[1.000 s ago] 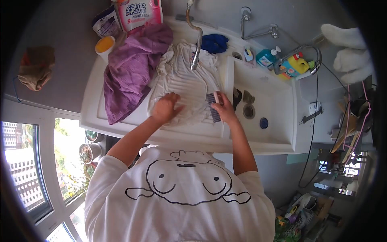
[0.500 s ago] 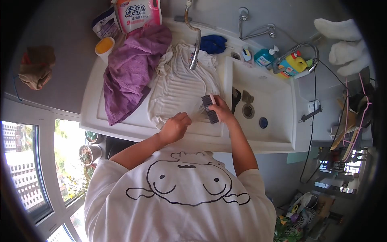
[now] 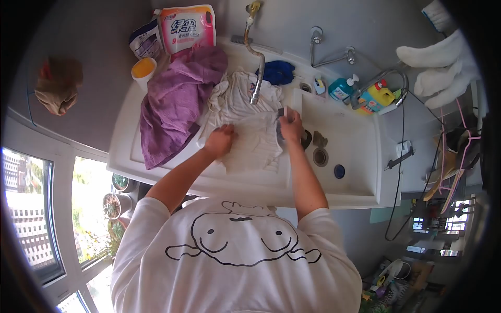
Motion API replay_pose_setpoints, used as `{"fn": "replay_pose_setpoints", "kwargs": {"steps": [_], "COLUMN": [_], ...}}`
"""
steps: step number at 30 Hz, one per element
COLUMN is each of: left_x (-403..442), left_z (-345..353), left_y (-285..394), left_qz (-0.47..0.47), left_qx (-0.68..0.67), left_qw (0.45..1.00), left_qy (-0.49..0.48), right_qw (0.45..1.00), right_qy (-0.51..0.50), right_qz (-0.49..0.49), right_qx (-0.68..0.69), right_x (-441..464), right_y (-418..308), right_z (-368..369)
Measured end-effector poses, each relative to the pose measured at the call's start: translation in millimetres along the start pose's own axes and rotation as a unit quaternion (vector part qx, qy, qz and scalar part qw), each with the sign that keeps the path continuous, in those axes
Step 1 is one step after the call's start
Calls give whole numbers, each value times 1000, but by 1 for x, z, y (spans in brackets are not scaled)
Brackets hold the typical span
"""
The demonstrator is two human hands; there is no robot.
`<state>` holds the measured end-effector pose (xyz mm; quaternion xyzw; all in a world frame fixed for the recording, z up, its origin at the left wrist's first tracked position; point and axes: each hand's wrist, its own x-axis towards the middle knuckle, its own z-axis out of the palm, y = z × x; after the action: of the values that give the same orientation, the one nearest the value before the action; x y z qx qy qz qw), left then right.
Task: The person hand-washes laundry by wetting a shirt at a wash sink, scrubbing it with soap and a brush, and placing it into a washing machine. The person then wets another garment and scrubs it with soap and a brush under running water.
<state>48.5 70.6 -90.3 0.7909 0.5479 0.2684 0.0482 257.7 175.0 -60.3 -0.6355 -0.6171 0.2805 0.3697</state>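
The left hand (image 3: 220,141), half curled, touches the white shirt (image 3: 250,151) on the sink (image 3: 349,200) (grip unclear); the right hand (image 3: 292,127) clasps a brush (image 3: 281,112). Arranging seems underway; brushing calls for flatness.

The wall (image 3: 112,39) is grey; daylight brightens the left-hand windows (image 3: 31,214); potted plants (image 3: 116,205) stand alongside.

On the white tabletop (image 3: 125,151), a purple cloth (image 3: 180,104) is heaped left of centre, a white garment (image 3: 250,151) spread mid-frame — a blue cloth (image 3: 278,72) bunched at upper centre.
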Motion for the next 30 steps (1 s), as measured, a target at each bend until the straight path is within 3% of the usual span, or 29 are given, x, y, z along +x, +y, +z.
{"fn": "replay_pose_setpoints", "kwargs": {"steps": [1,3,5,6,8,9,11,13,15,17,18,19,20,22,23,25,29,30], "left_x": [-3,-9,-11,-14,-12,-14,-17,-16,-14,-15,-20,-23,-26,-40,-51,-73,-106,-108], "left_z": [0,-1,-3,-1,0,-1,-3,-1,-2,-3,-5,-9,-17,-37,-44,-58,-87,-98], "left_y": [2,5,5,3,-1,-1,-2,-2,-2,-1,-2,-3,2,22,29,31,9,5], "left_qz": [2,-55,-67,-84,-101,-94,-86,-94,-89,-88,-40,10,9,94,94,125,117,75], "left_qx": [3,-94,-118,-127,-137,-129,-120,-127,-133,-137,-109,-76,-72,-130,-129,-130,-128,-132], "left_qw": [1000,992,990,986,981,983,986,983,982,981,993,996,996,985,985,975,970,955], "left_qy": [3,60,47,66,89,86,81,89,96,106,26,-54,-51,-71,-70,-130,-172,-253], "right_qw": [989,959,956,957,922,918,952,941,934,932,927,938,945,927,927,926,942,941], "right_qy": [64,44,-138,-137,-118,-33,-13,-14,-55,-108,-160,-128,-95,-53,-53,-102,-206,-210], "right_qz": [-5,-223,-217,-214,-339,-368,-192,-147,-258,-283,-303,-259,-211,-115,-116,-58,-80,-82], "right_qx": [-135,-169,-139,-139,-148,-142,-237,-303,-241,-199,-153,-193,-231,-353,-352,-360,-253,-253], "right_x": [-10,-26,-66,-59,-28,-7,4,4,-16,-47,-54,-36,-13,12,12,6,-37,-46], "right_y": [-3,11,-38,-32,-14,-3,-23,-34,-18,-48,-59,-40,-17,-14,-18,-28,-15,-13], "right_z": [12,51,59,61,69,61,32,38,69,60,57,56,48,24,15,1,-10,-15]}}
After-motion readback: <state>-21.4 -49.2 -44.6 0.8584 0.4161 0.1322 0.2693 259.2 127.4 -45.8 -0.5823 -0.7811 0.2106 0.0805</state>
